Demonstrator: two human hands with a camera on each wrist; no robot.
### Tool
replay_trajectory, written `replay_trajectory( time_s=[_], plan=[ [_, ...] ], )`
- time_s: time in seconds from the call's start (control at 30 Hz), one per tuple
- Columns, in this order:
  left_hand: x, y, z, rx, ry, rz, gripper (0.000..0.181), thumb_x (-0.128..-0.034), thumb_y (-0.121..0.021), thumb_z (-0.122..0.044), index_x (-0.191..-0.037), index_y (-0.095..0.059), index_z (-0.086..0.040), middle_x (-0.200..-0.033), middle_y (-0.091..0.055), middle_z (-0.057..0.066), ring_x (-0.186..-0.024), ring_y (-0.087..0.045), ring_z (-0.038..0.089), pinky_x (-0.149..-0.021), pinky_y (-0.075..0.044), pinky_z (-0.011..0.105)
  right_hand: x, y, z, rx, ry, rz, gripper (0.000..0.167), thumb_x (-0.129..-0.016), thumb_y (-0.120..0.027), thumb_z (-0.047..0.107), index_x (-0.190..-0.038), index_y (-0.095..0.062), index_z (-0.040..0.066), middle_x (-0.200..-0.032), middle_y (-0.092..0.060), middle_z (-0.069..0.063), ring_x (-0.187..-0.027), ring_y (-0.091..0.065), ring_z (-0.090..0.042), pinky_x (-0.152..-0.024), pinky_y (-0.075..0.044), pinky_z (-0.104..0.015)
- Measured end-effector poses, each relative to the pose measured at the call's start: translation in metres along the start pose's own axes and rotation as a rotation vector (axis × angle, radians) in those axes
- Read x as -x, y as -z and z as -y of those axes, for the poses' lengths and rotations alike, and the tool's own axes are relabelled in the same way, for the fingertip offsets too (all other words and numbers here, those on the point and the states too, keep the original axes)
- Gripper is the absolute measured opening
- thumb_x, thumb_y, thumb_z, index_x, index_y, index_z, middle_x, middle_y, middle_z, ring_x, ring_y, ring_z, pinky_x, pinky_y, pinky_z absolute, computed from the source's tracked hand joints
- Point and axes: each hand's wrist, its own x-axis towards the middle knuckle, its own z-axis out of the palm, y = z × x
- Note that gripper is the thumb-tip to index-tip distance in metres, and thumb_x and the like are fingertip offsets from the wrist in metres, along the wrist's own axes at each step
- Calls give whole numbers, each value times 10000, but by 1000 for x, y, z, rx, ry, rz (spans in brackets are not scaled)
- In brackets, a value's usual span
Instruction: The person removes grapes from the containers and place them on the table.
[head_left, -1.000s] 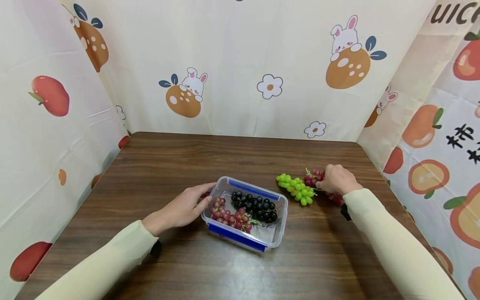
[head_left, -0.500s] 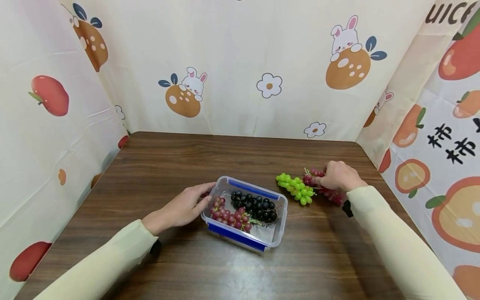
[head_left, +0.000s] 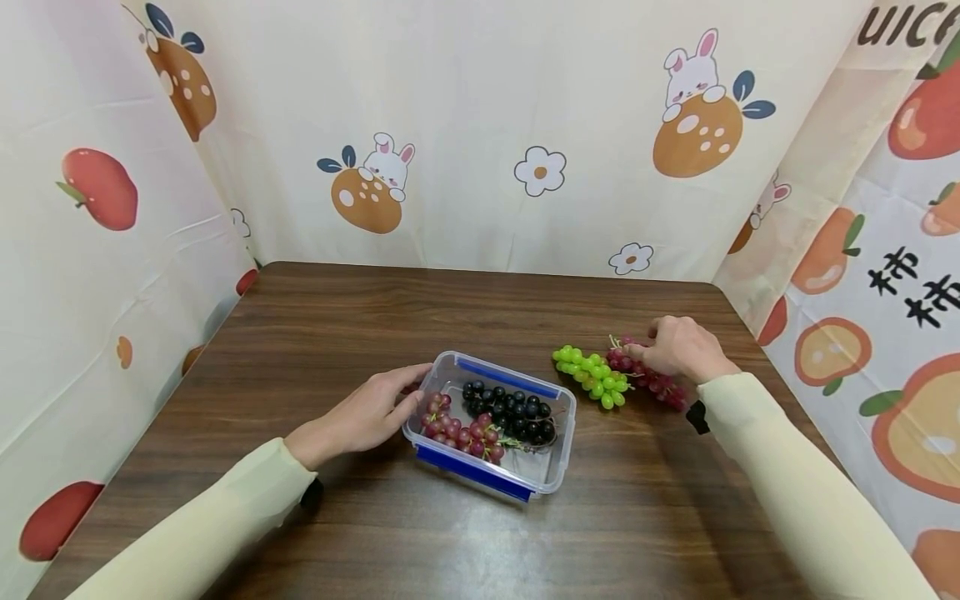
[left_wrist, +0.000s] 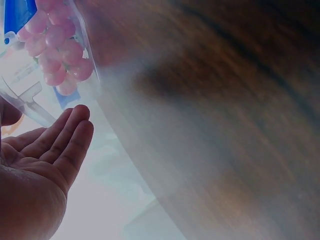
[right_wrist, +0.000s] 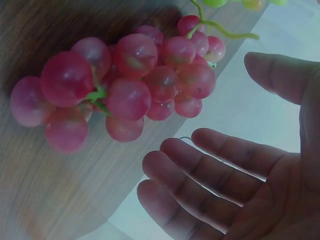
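A clear container [head_left: 558, 475] with blue clips holds black grapes [head_left: 517, 412] and a red bunch [head_left: 461, 433]. At its left end rests my left hand [head_left: 363, 417], fingers extended; the left wrist view has that hand [left_wrist: 50, 155] beside the wall. My right hand [head_left: 684, 350] is over another red bunch [head_left: 660, 385] on the table. In the right wrist view the right hand [right_wrist: 240, 175] has thumb and fingers apart, with nothing between them, beside the red grapes [right_wrist: 130, 75]. Green grapes [head_left: 596, 377] lie just left of that bunch.
The brown wooden table [head_left: 360, 317] has printed curtains [head_left: 472, 100] behind it and on both sides. The container stands between the two forearms, left of the loose bunches.
My right hand has lifted slightly and shifted right, its thumb and fingers spreading and uncovering more of the red bunch. The left hand and container have stayed in place.
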Motion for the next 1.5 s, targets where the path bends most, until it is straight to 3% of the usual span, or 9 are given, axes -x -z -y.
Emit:
replay_trajectory(
  time_s=[0.23, 0.83, 1.1, 1.5],
  plan=[
    [-1, 0, -1, 2, 2, 4, 487, -1074, -525, -119, -1531, -426, 18, -1403, -601, 180, -1233, -613, 259, -1028, -505, 498, 3, 0, 3, -12, 14, -38, 678, -959, -625, 558, -1257, -649, -51, -1198, -641, -344, -1001, -655, -455, -706, -541, -558],
    [1, -1, -1, 11, 15, 2, 488, -1078, -524, -133, -1534, -425, 12, -1390, -611, 178, -1220, -621, 245, -1021, -512, 492, 12, 0, 14, -81, 57, -137, 631, -961, -646, 526, -1254, -657, -33, -1132, -694, -285, -913, -681, -364, -770, -546, -575],
    [1, 0, -2, 13, 19, 3, 491, -1078, -528, -141, -1533, -426, 13, -1401, -604, 176, -1237, -614, 252, -1032, -504, 493, 15, 2, 18, -91, 77, -167, 610, -955, -659, 510, -1247, -665, -26, -1074, -723, -240, -841, -687, -309, -707, -554, -530],
    [1, 1, -3, 5, 15, 4, 490, -1077, -522, -119, -1534, -418, 24, -1411, -595, 178, -1250, -604, 265, -1037, -496, 508, 24, 7, 27, -107, 111, -178, 635, -972, -640, 527, -1297, -643, -18, -1171, -701, -242, -989, -689, -374, -828, -550, -583]
  ],
)
